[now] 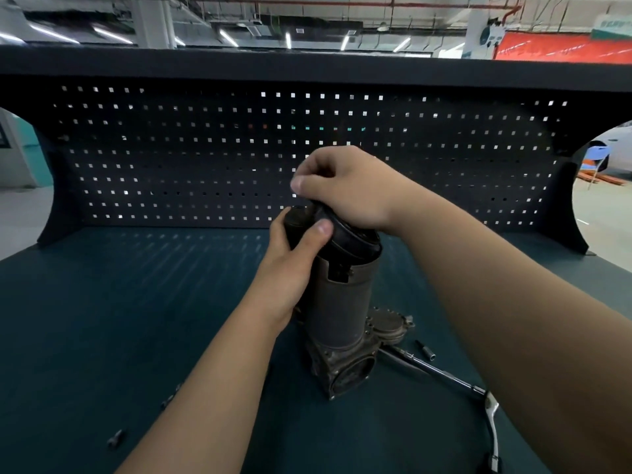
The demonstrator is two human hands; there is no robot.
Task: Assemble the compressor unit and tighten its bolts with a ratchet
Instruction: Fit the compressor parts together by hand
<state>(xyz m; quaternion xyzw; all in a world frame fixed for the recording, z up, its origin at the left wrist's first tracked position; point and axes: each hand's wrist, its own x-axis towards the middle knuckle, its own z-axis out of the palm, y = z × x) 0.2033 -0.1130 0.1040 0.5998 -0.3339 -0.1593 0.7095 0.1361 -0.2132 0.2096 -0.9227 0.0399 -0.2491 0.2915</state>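
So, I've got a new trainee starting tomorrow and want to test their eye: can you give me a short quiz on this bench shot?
1. True or false: the right hand holds the ratchet.
2. What does the left hand grip? A) the black cap on top of the upright compressor body; B) a loose socket; C) the pegboard.
3. Fill in: the loose bolts lie on the table to the person's ____ of the compressor body.

Key: 1 false, the ratchet lies on the table; 2 A; 3 left.
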